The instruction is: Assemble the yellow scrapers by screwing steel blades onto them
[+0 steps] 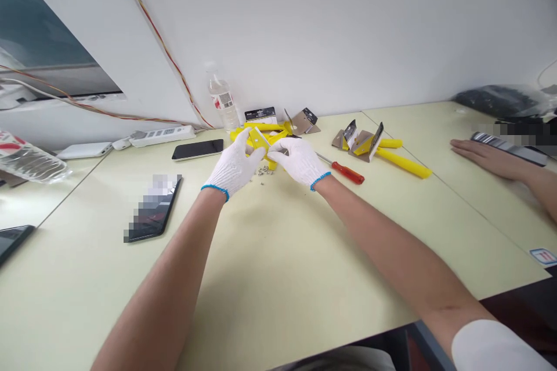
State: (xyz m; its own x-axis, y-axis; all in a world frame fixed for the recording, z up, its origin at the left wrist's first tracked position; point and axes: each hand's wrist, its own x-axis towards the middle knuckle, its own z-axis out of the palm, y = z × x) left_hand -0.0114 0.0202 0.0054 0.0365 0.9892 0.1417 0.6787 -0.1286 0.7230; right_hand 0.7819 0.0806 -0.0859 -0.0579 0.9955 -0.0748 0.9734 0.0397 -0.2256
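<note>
One yellow plastic part (pixel 257 139), held between both white gloves: left hand (pixel 232 163) closed narrow around its near end, right hand (pixel 299 161) closed against it from the other side. Just below, small screws (pixel 263 171) on the table (pixel 278 255); nearby at right, a red-handled screwdriver (pixel 347 172); farther right, more yellow parts (pixel 404 162).

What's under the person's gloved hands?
Yellow parts pile beneath the left hand and right hand, with small metal screws near them; whatever lies directly under them is hidden.

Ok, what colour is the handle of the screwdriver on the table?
The screwdriver handle is red, seen best in the head view.
</note>
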